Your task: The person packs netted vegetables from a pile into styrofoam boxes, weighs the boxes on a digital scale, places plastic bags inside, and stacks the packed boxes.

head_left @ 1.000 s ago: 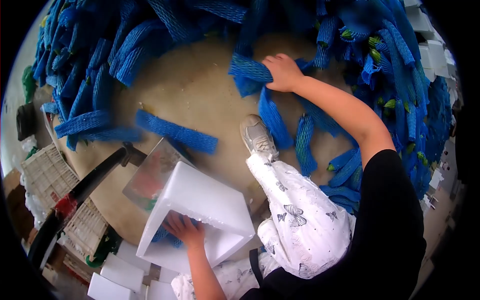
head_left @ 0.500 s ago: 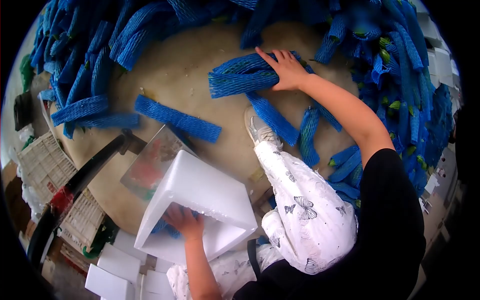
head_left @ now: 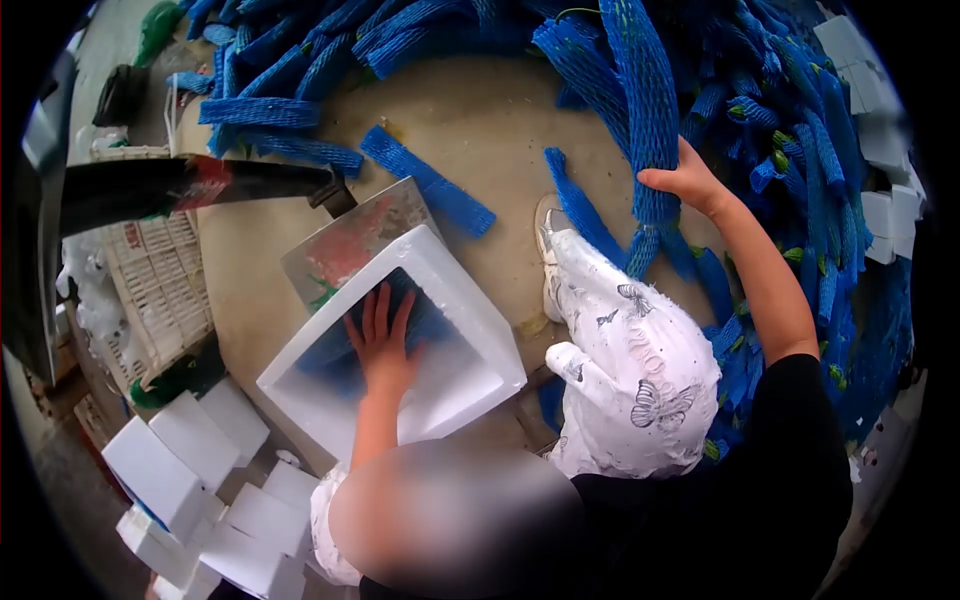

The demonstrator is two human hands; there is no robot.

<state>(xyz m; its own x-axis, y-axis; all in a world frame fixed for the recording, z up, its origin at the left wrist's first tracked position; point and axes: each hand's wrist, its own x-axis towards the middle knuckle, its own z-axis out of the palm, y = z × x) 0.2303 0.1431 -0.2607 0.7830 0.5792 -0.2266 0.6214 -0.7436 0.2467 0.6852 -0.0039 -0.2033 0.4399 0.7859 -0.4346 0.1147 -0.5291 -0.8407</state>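
Observation:
A white foam box (head_left: 470, 300) stands tilted in front of me with its mouth toward me. Inside it, my left hand (head_left: 384, 345) rests with fingers spread over blue-netted pieces (head_left: 325, 358). My right hand (head_left: 692, 182) grips a long vegetable in a blue foam-net sleeve (head_left: 642, 85), raised to the right of the box; its fingers are mostly hidden behind the sleeve. Another blue-netted vegetable (head_left: 585, 75) is just left of it, and whether that hand also holds it I cannot tell. Loose blue sleeves (head_left: 430, 185) lie on the floor beyond the box.
Large heaps of blue-netted vegetables (head_left: 790, 140) curve around the back and right. A metal plate on a dark post (head_left: 330, 245) stands behind the box. White foam boxes (head_left: 190, 465) and a pale plastic crate (head_left: 155, 280) are at left. My shoe (head_left: 548, 250) is near loose sleeves.
My right hand has lifted blue-netted vegetable from the floor and moved right. My left hand stays inside the box, now with fingers spread. The view has shifted.

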